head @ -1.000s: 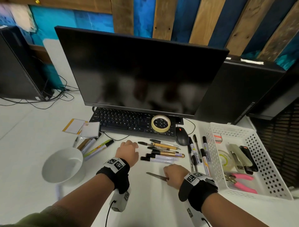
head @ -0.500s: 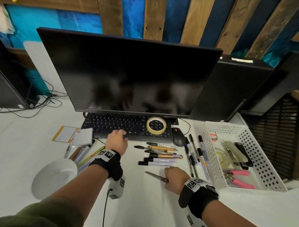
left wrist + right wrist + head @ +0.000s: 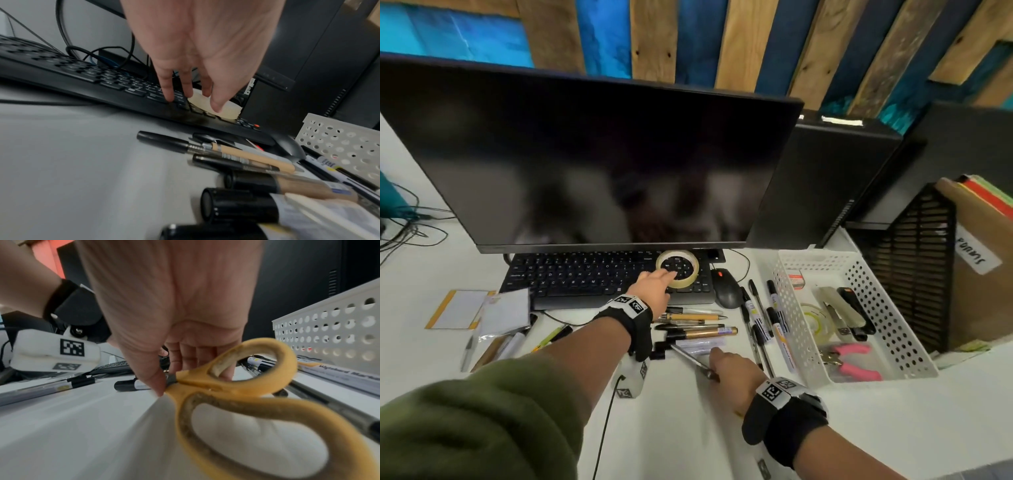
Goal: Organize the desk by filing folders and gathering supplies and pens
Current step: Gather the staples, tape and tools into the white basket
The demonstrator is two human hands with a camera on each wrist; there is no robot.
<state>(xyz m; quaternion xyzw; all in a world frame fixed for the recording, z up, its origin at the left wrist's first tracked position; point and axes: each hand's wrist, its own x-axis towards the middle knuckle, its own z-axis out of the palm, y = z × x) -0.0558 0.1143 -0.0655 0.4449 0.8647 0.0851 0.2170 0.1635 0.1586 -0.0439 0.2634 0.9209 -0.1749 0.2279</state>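
Note:
A roll of clear tape lies on the right end of the black keyboard. My left hand reaches over the keys with straight fingers, and the fingertips touch the roll's rim. My right hand pinches yellow-handled scissors at the pivot, low over the white desk. Several pens and markers lie between my hands. A few more markers lie along the white perforated basket.
The basket holds pink pliers, a stapler and a tape roll. A black file holder with brown folders stands far right. A mouse sits beside the keyboard. Notepads and more pens lie at left.
My left hand left the desk by the pens, went forward over the keyboard and reached the tape roll. My right hand stayed on the scissors. The view swung right.

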